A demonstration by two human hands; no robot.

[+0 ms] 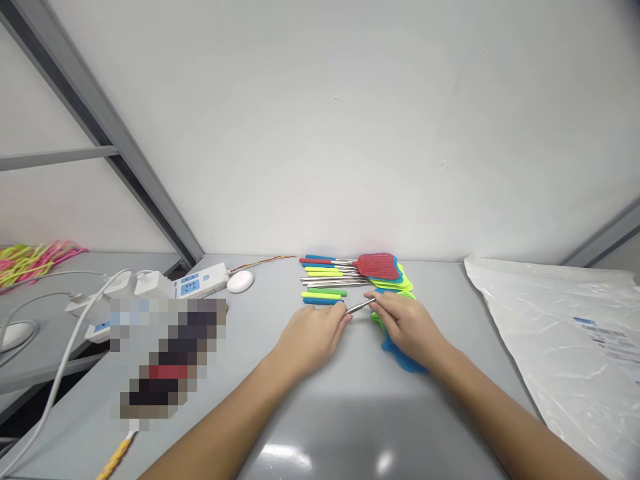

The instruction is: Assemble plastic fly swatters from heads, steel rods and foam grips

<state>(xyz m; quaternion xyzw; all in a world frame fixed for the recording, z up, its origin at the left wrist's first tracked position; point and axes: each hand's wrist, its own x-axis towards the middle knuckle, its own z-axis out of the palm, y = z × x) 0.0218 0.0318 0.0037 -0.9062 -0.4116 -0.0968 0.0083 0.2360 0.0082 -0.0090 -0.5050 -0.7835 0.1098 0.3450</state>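
A thin metal rod spans the short gap between my two hands. My left hand is closed on its left end, while the fingers of my right hand pinch the right end. Partly hidden under my right hand are a blue fly swatter head and a green one. Just beyond my hands lie loose handle sleeves in blue, yellow and green. Behind these are several bare metal rods and a stack of fly swatters topped by a red head.
A white power strip with plugs and cables, a round white device and a pixelated object occupy the left side. On the right lies a large white plastic bag. The wall rises behind the grey table.
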